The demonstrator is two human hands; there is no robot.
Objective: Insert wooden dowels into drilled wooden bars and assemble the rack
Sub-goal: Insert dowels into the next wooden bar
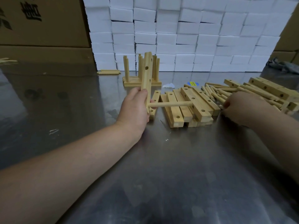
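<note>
My left hand grips a drilled wooden bar and holds it upright above the metal table. One dowel sticks out sideways to the right from a lower hole of that bar. Over at the right, my right hand reaches into a heap of loose dowels, its fingertips curled on one of them. A stack of drilled bars lies flat between my two hands. Behind the held bar stands an assembled rack with several upright dowels.
More drilled bars lie piled at the far right. Two loose dowels rest near a wall of white boxes. Cardboard cartons stand at the back left. A scrap of white paper lies by the rack.
</note>
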